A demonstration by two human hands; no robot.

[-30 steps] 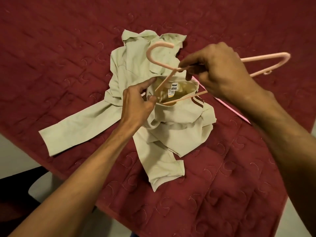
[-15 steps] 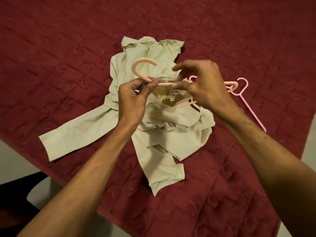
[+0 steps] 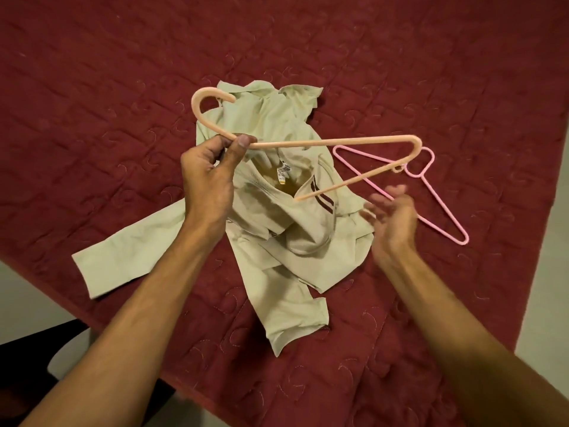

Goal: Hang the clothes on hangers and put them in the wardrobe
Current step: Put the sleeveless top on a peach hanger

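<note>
Left hand [image 3: 205, 177] pinches peach hanger [image 3: 332, 143] at neck, long arm pointing right, one end inside shirt [image 3: 295, 223] collar. Right hand [image 3: 392, 211] spread, empty, nearer free end.

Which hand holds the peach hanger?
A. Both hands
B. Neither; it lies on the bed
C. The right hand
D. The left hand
D: the left hand pinches the peach hanger near its hook, while the right hand is open and off it.
</note>
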